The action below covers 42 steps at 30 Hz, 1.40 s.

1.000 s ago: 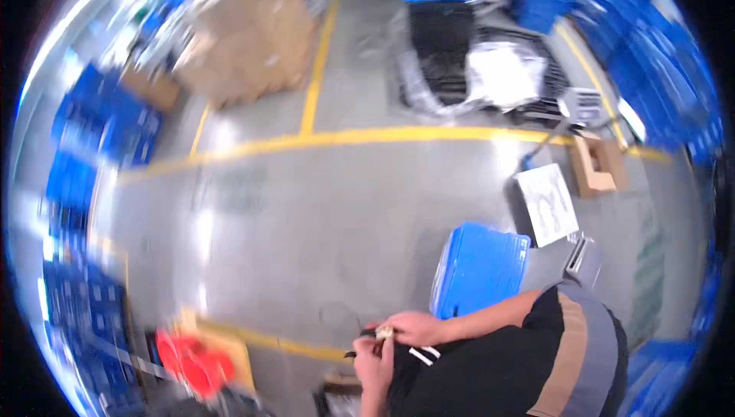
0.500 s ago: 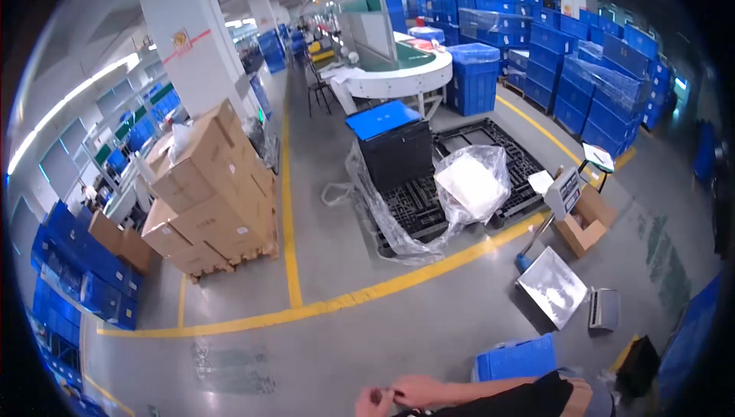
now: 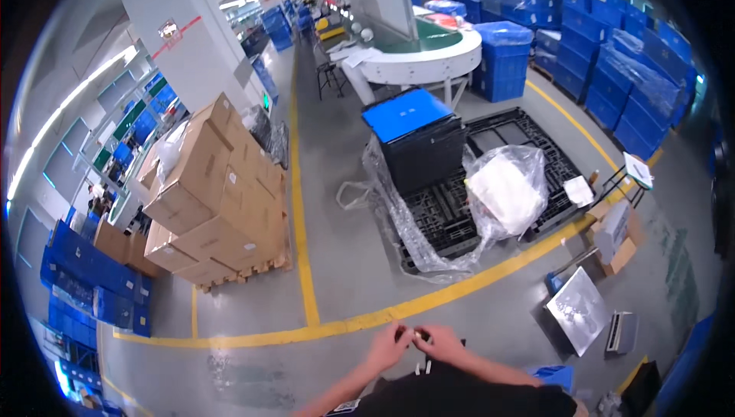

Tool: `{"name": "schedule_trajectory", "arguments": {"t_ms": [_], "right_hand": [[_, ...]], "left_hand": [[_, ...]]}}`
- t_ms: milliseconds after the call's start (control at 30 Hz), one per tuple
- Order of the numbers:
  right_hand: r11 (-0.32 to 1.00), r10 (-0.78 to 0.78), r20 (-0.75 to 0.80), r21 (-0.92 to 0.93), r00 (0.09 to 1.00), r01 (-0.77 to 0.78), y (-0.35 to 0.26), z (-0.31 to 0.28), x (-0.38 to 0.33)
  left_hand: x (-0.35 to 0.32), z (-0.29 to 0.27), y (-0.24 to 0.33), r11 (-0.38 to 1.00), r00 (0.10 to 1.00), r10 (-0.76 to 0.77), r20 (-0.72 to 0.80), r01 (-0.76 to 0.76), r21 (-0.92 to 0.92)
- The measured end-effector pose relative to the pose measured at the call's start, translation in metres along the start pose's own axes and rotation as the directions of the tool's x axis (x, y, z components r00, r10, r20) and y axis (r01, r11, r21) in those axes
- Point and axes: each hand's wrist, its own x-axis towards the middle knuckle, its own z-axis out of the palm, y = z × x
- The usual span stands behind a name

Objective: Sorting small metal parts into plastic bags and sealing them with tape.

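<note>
Both hands together at bottom centre: left hand (image 3: 388,346) and right hand (image 3: 439,340) pinch a small pale part (image 3: 419,333) between fingertips, above the grey floor (image 3: 344,279). Too small to identify. Keep grip close, fingertips steady, part centred.

brown cartons (image 3: 218,195) stacked left, blue crates (image 3: 612,73) right

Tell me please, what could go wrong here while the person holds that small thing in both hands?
1. The small pale item is pinched only by the fingertips of the left hand and right hand; it could slip to the concrete floor.
2. Loose clear plastic wrap trails off the black pallet onto the floor ahead, a possible trip hazard.
</note>
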Motion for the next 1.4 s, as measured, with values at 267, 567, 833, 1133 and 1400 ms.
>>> {"name": "schedule_trajectory", "arguments": {"t_ms": [267,567,833,1133,1400], "right_hand": [[0.973,-0.232,0.267,0.039,0.936,0.230,-0.028,0.034,0.250],[0.944,0.070,0.290,0.291,0.954,-0.158,-0.090,0.098,0.505],[0.858,0.042,0.177,0.498,0.983,-0.126,-0.083,0.061,0.736],[0.566,0.001,-0.028,0.824,1.000,0.023,-0.119,-0.013,1.024],[0.633,0.060,-0.289,0.751,0.955,0.187,-0.097,-0.141,1.251]], "left_hand": [[0.115,-0.158,-0.008,0.925,0.967,-0.012,-0.254,-0.086,-0.371],[0.317,-0.391,-0.014,0.980,0.961,0.200,-0.192,-0.193,0.052],[0.540,-0.544,0.076,0.907,0.908,0.418,0.020,-0.419,0.053],[0.753,-0.741,-0.025,0.988,0.952,-0.020,-0.304,0.065,0.141],[0.712,-0.894,-0.386,0.911,0.884,-0.403,-0.237,0.412,-0.012]]}}
